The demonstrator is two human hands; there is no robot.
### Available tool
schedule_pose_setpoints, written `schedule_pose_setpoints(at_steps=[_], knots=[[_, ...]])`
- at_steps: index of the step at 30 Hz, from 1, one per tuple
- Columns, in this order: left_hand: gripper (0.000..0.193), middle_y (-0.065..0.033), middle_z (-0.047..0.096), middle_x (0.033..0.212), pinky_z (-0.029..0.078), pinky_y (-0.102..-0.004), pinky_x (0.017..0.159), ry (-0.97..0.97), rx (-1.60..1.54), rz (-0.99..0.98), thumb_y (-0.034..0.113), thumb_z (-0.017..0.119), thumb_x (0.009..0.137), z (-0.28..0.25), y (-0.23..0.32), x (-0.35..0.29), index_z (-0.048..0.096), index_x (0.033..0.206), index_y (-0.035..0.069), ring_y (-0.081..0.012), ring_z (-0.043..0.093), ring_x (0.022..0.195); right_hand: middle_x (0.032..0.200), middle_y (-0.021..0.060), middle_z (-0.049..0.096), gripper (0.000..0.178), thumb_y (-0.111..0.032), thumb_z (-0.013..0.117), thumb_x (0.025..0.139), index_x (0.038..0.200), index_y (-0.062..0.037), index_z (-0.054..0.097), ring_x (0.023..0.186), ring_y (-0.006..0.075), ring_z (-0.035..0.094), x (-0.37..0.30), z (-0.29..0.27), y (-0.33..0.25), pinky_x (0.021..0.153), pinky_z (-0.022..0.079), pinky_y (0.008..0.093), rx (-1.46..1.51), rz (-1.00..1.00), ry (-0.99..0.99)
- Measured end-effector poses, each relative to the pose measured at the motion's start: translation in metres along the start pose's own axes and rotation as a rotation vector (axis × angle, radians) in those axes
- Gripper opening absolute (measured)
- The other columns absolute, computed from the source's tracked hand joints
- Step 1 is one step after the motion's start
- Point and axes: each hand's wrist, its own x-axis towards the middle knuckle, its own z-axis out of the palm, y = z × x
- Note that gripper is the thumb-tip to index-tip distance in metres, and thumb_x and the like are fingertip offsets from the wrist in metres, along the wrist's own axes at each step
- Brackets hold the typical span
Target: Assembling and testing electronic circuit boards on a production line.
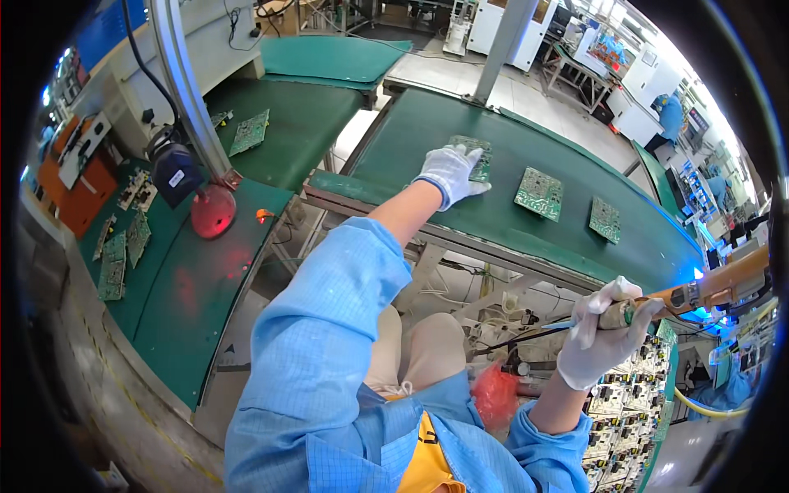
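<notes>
My left hand [452, 174], in a white glove, reaches over the green conveyor belt [411, 135] with thumb and fingers spread. Its fingers lie over the left part of a green circuit board [483, 161] and hide some of it. Two more boards lie to the right on the belt, a middle board [539, 194] and a smaller board [606, 219]. Nearer my body on the right, my gloved right hand [598, 337] is closed round the end of a brown tube-like tool [690, 287]. A thin dark rod with a pale blue tip shows beside that hand.
Many boards stand in a stacked array [629, 403] below my right hand. On the left, a green table [181, 329] carries several boards and a dark scanner-like device [174, 168] above a red-lit disc [214, 212]. A red bag [495, 396] hangs near my knees. Metal posts rise behind.
</notes>
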Motion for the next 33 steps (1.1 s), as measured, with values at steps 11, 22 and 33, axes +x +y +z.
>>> schedule_pose_setpoints(at_steps=[11, 22, 33], knots=[[0.041, -0.0172, 0.062, 0.119, 0.055, -0.0377, 0.090, -0.142, -2.074, -0.282, 0.008, 0.054, 0.092, -0.088, -0.059, -0.124, 0.048, 0.131, -0.003, -0.0248, 0.065, 0.106, 0.092, 0.0120, 0.060, 0.039, -0.037, 0.041, 0.103, 0.116, -0.0030, 0.055, 0.062, 0.0118, 0.054, -0.005, -0.016, -0.001, 0.043, 0.034, 0.0220, -0.143, -0.025, 0.011], [0.059, -0.0185, 0.057, 0.130, 0.048, -0.0430, 0.102, 0.255, -1.938, -0.515, 0.001, 0.064, 0.082, -0.163, -0.104, -0.353, 0.044, 0.137, -0.003, -0.0307, 0.059, 0.118, 0.095, 0.0123, 0.066, 0.046, -0.041, 0.051, 0.098, 0.107, 0.0034, 0.059, 0.060, 0.0172, 0.054, 0.009, -0.002, 0.006, 0.049, 0.037, 0.0254, 0.338, 0.228, -0.173], [0.051, -0.0233, 0.054, 0.132, 0.045, -0.0436, 0.105, 0.439, -2.026, -0.700, 0.004, 0.059, 0.087, -0.167, -0.171, -0.419, 0.044, 0.134, -0.009, -0.0326, 0.058, 0.119, 0.092, 0.0193, 0.065, 0.056, -0.039, 0.047, 0.100, 0.116, 0.0138, 0.054, 0.042, 0.0144, 0.041, 0.015, 0.001, 0.012, 0.048, 0.036, 0.0234, 0.238, 0.142, -0.269]])
